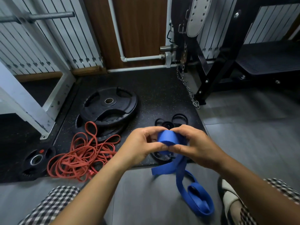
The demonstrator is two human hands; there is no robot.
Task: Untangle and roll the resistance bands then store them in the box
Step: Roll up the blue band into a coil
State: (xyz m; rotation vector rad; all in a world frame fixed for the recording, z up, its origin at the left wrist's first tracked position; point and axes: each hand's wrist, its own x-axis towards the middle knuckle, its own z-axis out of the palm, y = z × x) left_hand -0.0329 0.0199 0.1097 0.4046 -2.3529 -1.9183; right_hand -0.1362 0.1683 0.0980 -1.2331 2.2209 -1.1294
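A wide blue resistance band (168, 138) is partly wound into a roll between both hands, above the floor at centre. My left hand (142, 146) pinches the roll's left side with thumb and fingers. My right hand (193, 143) grips its right side. The band's loose tail (194, 197) hangs down and loops on the grey floor in front of me. A tangled pile of thin red resistance bands (81, 159) lies on the black mat to the left. No box is in view.
Black weight plates (108, 106) are stacked on the speckled mat behind the red pile, with a smaller plate (36, 159) at the left. Black rings (170, 122) lie behind my hands. A chain (188, 90) hangs from a black rack at the right. A white frame stands at the left.
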